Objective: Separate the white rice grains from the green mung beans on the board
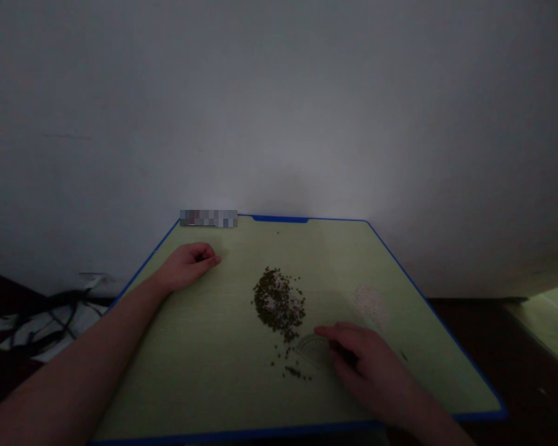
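A pile of small dark green beans (pixel 265 303) mixed with pale rice-like grains (pixel 295 306) lies mid-table, with loose beans trailing toward the near edge. Just right of that trail is a clear protractor (pixel 310 347), its curved edge facing the beans. My right hand (pixel 365 359) grips it, index finger stretched along its top and the other fingers curled; part of it is hidden under the hand. To the left of the pile my left hand (pixel 190 263) rests on the table, fingers curled in and thumb against them, nothing visible in it.
Beyond my right hand lies a separate patch of pale grains (pixel 371 303). The pale table (pixel 204 371) has a blue rim and stands against a grey wall (pixel 279 124). A pixelated strip (pixel 209 218) covers its far left corner. Black cables (pixel 60 316) lie to the left.
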Motion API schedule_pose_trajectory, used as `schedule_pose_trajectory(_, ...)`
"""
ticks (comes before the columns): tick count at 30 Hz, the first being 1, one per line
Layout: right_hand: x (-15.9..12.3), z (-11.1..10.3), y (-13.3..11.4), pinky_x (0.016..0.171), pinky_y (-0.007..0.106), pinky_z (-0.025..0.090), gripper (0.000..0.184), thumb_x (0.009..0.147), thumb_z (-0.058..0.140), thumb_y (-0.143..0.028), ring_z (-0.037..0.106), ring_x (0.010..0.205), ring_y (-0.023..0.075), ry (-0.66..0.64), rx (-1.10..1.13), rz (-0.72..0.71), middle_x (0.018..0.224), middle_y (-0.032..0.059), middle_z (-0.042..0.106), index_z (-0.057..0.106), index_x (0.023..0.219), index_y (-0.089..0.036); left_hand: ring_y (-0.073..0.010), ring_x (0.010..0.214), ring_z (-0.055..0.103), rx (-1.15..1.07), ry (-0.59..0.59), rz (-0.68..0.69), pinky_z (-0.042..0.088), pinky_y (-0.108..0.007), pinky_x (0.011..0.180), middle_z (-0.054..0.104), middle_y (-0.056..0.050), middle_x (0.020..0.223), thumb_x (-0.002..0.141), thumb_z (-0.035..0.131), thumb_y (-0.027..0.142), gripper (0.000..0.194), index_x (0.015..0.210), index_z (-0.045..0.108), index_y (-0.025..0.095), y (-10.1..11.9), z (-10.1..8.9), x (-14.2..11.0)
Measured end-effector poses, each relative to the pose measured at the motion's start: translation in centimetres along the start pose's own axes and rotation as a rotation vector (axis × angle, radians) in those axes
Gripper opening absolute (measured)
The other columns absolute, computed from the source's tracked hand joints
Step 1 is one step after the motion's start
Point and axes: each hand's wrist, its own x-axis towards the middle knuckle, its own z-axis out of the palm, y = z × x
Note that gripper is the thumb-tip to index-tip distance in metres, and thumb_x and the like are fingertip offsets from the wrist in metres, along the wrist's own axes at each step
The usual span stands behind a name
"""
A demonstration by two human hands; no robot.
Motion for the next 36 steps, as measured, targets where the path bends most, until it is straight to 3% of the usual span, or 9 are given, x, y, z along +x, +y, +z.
schedule_pose_trajectory(12,0.4,-0.2,-0.2,0.074,0.028,0.046,0.041,0.077,0.045,-0.007,0.060,0.081,0.0158,-0.037,-0.043,-0.061,0.089,0.0033,0.066,0.061,0.111,-0.023,-0.0102,0.054,0.039,-0.008,-0.010,0.015,0.033,-0.022,0.051,0.041,0.004,0.056,0.072,0.053,0.044,0.029,0.061,0.051,0.017,-0.5,0.1,0.1)
schedule_pose_trajectory(21,0.5,0.4,-0.1,0.080,0.031,0.047,0.041,0.080,0.043,-0.010,0.060,0.089,0.0172,0.004,-0.031,-0.048,0.100,0.0051,0.066,0.059,0.115,-0.024,-0.0103,0.054,0.040,-0.009,-0.010,-0.008,0.034,-0.022,0.051,0.043,0.003,0.056,0.072,0.052,0.045,0.029,0.061,0.051,0.017,0.0,0.0,-0.1)
schedule_pose_trajectory(36,1.0,-0.1,-0.6,0.073,0.027,0.045,0.040,0.080,0.044,-0.009,0.059,0.081,0.0159,-0.055,-0.035,-0.069,0.089,0.0038,0.065,0.060,0.113,-0.023,-0.0102,0.055,0.041,-0.015,-0.009,0.023,0.034,-0.022,0.052,0.043,0.004,0.057,0.073,0.053,0.042,0.027,0.062,0.052,0.017,-0.7,0.1,0.1)
